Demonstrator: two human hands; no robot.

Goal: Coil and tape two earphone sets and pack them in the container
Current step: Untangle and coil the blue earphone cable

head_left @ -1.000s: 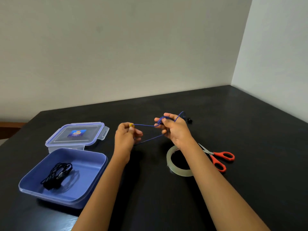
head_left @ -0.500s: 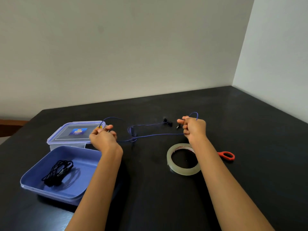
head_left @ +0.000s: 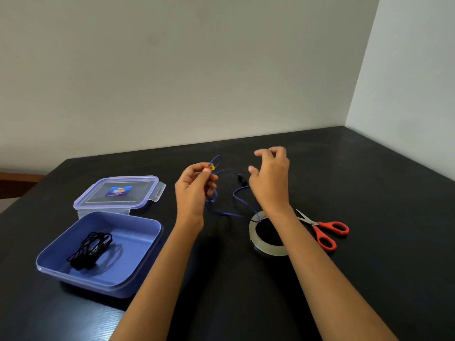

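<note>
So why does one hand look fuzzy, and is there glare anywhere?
Head view: the right hand is smeared at the fingertips, probably motion blur; the left hand, pinching the thin blue earphone cable, looks sharper. Same view: only faint sheen on the black table at lower left; the coiled black earphones cast a soft shadow inside the blue plastic container.

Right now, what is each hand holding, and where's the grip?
Left hand pinches the blue earphone cable at its yellow end piece. Right hand holds nothing; its fingers are loosely curled above the cable.
</note>
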